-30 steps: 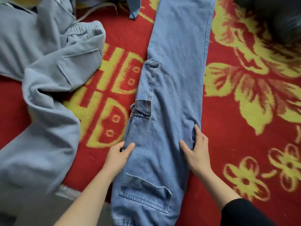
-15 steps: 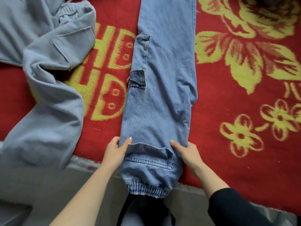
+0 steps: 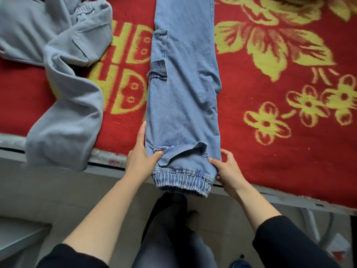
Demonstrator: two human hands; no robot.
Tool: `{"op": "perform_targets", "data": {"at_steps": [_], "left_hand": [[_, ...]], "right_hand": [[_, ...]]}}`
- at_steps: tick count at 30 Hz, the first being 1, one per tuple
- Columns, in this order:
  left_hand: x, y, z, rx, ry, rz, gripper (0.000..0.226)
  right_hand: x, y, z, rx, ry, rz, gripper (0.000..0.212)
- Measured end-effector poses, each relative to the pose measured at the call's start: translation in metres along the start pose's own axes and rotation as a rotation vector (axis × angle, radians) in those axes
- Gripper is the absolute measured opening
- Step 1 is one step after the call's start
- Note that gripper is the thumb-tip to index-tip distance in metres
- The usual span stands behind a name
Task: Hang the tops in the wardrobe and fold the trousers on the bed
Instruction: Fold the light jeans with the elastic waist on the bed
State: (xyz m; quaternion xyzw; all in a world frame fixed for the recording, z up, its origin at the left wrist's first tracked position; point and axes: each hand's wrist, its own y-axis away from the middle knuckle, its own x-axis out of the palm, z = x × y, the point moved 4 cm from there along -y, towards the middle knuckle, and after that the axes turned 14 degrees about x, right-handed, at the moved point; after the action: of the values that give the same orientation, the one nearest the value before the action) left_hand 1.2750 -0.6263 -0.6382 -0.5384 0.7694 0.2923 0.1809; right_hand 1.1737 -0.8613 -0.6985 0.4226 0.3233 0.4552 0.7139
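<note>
Left hand [image 3: 142, 161] and right hand [image 3: 227, 171] slid down the jeans [image 3: 183, 93] from mid-leg to the hem end, left thumb now pressing the pocket corner, right hand pinching the opposite edge just above the elastic cuff [image 3: 183, 182], pocket flap [image 3: 185, 153] between the hands now lifted and curled.

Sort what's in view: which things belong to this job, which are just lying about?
In the job: jeans, left hand and right hand at their cuff end, grey trousers, red bed blanket.
Lying about: white object at bottom right, too cropped to identify.
</note>
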Motion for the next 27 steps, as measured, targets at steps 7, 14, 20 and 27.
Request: {"op": "perform_targets", "data": {"at_steps": [7,14,20,27], "left_hand": [[0.041,0.095,0.000,-0.173,0.103,0.344,0.043],[0.055,0.168,-0.013,-0.604,0.351,0.698,0.017],[0.022,0.118,-0.037,-0.555,0.745,0.325,0.013],[-0.017,0.016,-0.081,-0.408,1.148,0.098,0.025]], "right_hand": [[-0.047,0.074,-0.046,-0.021,0.310,0.160,0.053],[-0.084,0.122,-0.097,0.364,0.327,0.240,0.020],[-0.078,0.122,-0.026,0.325,-0.053,0.344,0.033],[-0.041,0.087,0.099,-0.093,0.017,0.217,0.024]]}}
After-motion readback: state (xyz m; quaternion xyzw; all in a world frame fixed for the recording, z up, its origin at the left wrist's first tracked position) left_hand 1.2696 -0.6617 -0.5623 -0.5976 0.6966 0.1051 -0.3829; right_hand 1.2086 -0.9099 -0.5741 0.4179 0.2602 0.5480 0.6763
